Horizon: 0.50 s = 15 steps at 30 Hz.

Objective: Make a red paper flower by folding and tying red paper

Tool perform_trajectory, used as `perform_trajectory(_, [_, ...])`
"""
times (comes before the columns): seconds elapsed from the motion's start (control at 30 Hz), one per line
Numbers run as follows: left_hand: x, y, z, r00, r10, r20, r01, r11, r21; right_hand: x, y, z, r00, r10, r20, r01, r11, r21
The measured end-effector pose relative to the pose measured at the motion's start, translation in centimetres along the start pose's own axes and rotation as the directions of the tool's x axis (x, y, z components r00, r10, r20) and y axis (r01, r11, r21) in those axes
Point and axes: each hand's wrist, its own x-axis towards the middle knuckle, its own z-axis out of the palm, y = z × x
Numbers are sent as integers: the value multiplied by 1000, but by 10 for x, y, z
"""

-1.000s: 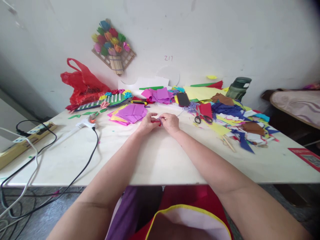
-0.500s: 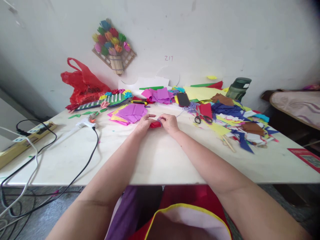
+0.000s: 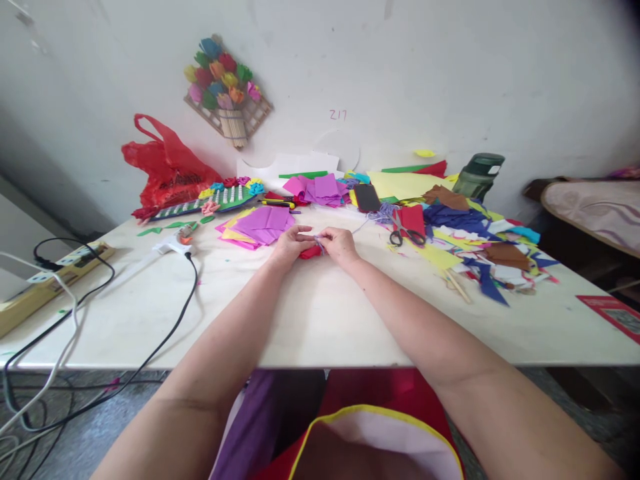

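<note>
At the middle of the table, my left hand [image 3: 290, 246] is closed on a small bundle of red paper [image 3: 310, 253], most of it hidden by the fingers. My right hand [image 3: 340, 244] pinches purple yarn [image 3: 320, 244] at the right end of that bundle. From there a strand runs back to a loose heap of purple yarn [image 3: 385, 212]. A stack of purple, yellow and pink paper sheets [image 3: 263, 227] lies just left of my left hand. Black-handled scissors [image 3: 407, 232] rest to the right, partly over red paper.
Colourful paper scraps [image 3: 495, 257] cover the table's right side, with a phone [image 3: 367, 198] and a green bottle [image 3: 479, 177] behind. On the left are a red plastic bag [image 3: 170, 163], a white glue gun [image 3: 174, 247] with its black cord, and a power strip [image 3: 55, 277].
Both hands stay in nearly the same place. The fingers of my right hand have shifted slightly on the yarn beside the red bundle.
</note>
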Motion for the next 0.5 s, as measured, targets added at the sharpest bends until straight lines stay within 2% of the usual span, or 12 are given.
perform_trajectory(0.27, [1,1,-4,998,-33,-50,32,999,-18,1,0,2,999,30,25,-33,992,119])
perform_trajectory(0.5, [-3,7,1,994,-4,-106,2,1000,-20,2,6,8,989,129,74,-145,953,265])
